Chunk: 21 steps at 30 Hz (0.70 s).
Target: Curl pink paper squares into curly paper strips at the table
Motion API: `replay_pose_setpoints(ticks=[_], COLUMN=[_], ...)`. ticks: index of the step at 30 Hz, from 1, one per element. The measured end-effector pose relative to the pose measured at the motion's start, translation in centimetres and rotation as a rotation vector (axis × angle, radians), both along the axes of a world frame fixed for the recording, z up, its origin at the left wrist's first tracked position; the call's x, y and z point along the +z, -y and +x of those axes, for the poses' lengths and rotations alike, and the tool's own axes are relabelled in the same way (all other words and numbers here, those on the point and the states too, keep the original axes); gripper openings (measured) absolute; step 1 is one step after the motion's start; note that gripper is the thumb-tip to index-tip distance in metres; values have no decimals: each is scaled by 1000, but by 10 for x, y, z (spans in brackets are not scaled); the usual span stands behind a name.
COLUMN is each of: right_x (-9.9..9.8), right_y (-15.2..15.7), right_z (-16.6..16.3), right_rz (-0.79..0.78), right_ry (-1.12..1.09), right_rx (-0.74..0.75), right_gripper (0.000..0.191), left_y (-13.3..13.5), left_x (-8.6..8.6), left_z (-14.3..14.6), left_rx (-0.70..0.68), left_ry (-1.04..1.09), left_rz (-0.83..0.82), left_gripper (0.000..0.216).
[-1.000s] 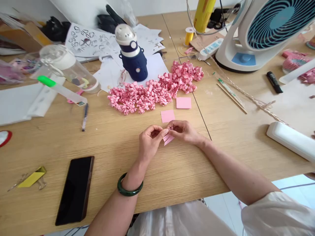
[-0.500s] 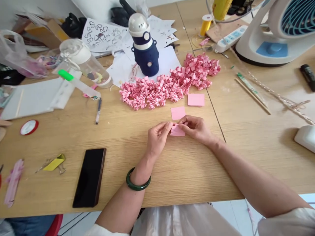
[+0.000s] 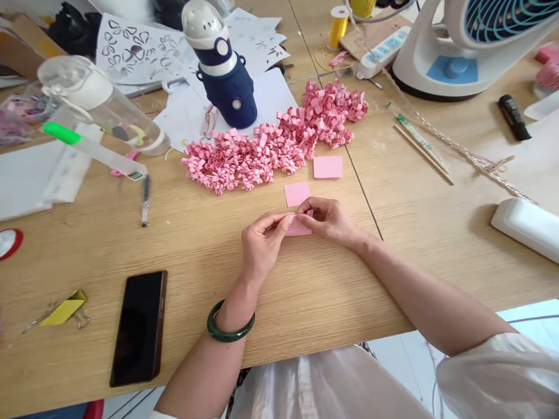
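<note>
Pink paper piece (image 3: 300, 228) lies between the two hands, low over the wooden table (image 3: 196, 250) and roughly on the person's midline. The left hand (image 3: 262, 241) pinches its left edge between thumb and forefinger. The right hand (image 3: 332, 221) closes narrowly on its upper right part, fingers curled over it. Both hands touch the pink paper piece, so neither is nearer. Its long axis runs left to right across the view, from one pinch to the other. It seems to have slits cut along one edge, though the fingers hide too much to be sure.

Just beyond the hands lies a loose pink square (image 3: 297, 193), with a second square (image 3: 328, 167) a little farther and to the right. Behind both stretches a heap of curled pink paper (image 3: 262, 151). A black phone (image 3: 138, 326) lies well apart on the left.
</note>
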State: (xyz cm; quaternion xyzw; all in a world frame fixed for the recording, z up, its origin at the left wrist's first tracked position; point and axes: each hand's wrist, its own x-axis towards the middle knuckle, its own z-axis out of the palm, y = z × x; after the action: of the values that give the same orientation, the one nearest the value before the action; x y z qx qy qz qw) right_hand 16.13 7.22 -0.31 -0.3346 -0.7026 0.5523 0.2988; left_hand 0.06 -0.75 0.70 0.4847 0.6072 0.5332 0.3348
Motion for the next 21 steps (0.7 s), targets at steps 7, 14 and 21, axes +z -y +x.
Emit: replay_pose_setpoints(ticks=[7, 14, 21], right_x=[-2, 0, -1], right_y=[0, 0, -1], right_z=[-1, -2, -4], right_rz=[-35, -19, -43], right_ry=[-43, -80, -98], right_rx=[12, -3, -2], right_gripper=[27, 28, 29], left_y=[0, -1, -3], left_x=[-1, -7, -11], left_z=[-1, -4, -5], left_rx=[61, 129, 133], left_ry=[20, 34, 110], left_rz=[29, 41, 80], left_gripper=[19, 22, 13])
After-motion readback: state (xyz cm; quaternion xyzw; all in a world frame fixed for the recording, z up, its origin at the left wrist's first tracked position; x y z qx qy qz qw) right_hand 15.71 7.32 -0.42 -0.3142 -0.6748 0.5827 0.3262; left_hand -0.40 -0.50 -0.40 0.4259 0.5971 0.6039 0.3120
